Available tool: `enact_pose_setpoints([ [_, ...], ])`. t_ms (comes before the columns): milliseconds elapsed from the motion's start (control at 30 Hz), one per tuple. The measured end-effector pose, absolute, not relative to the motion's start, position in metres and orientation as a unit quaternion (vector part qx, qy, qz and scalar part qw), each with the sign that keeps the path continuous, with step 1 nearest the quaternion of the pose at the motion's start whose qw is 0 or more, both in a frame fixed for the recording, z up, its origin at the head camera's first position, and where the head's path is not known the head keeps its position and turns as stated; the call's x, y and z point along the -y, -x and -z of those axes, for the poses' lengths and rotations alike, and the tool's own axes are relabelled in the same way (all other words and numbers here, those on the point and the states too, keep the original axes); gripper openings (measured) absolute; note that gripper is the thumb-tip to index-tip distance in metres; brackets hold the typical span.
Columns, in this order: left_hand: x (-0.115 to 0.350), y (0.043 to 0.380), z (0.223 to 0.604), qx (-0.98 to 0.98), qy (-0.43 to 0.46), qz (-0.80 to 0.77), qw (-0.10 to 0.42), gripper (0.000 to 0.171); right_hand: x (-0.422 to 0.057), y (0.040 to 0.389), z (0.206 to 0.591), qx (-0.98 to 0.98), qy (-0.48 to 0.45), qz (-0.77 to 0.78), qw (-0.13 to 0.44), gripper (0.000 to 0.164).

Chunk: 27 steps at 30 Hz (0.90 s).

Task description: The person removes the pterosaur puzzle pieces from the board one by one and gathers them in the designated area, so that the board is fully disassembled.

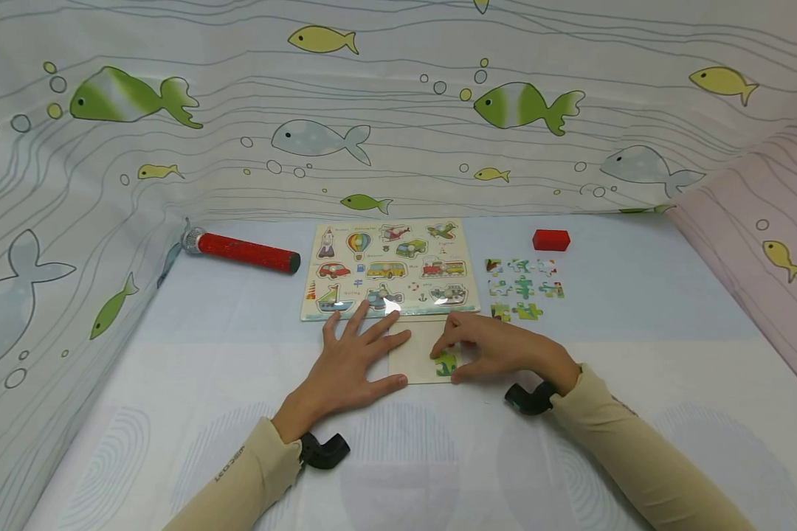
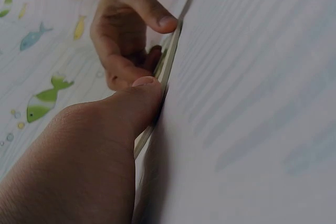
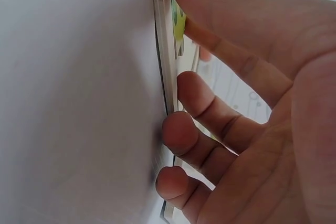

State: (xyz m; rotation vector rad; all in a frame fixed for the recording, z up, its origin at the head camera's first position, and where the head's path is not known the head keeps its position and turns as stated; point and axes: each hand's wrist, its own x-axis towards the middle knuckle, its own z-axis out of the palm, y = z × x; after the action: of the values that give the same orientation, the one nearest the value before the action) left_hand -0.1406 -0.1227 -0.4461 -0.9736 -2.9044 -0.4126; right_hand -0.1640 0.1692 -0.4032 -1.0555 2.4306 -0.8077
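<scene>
A small pale wooden puzzle board lies flat in front of the person, with a green and yellow jigsaw piece in its lower right corner. My right hand has its thumb and index finger about this piece, the thumb at the board's corner. In the right wrist view, the piece shows beside the thumb, and the other fingers bend near the board's edge. My left hand lies with spread fingers at the board's left side, its thumb touching the near edge. Several loose jigsaw pieces lie in rows to the right.
Behind the small board lies a larger picture board with vehicles on it. A red tube with a silver end is at the left, and a red block at the back right. Fish-printed cloth rises behind.
</scene>
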Motion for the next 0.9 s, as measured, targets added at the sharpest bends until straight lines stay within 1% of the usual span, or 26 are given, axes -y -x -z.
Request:
enact_pose_setpoints([
  [400,0.1219,0.1411,0.4464,0.94,0.314,0.128,0.024,0.071,-0.1682,0.1623,0.4018,-0.864,0.373,0.28,0.187,0.034],
  [900,0.1224,0.1411,0.4462,0.94,0.313,0.131,0.023,0.07,-0.1672,0.1622,0.4017,-0.857,0.385,0.288,0.184,0.036],
])
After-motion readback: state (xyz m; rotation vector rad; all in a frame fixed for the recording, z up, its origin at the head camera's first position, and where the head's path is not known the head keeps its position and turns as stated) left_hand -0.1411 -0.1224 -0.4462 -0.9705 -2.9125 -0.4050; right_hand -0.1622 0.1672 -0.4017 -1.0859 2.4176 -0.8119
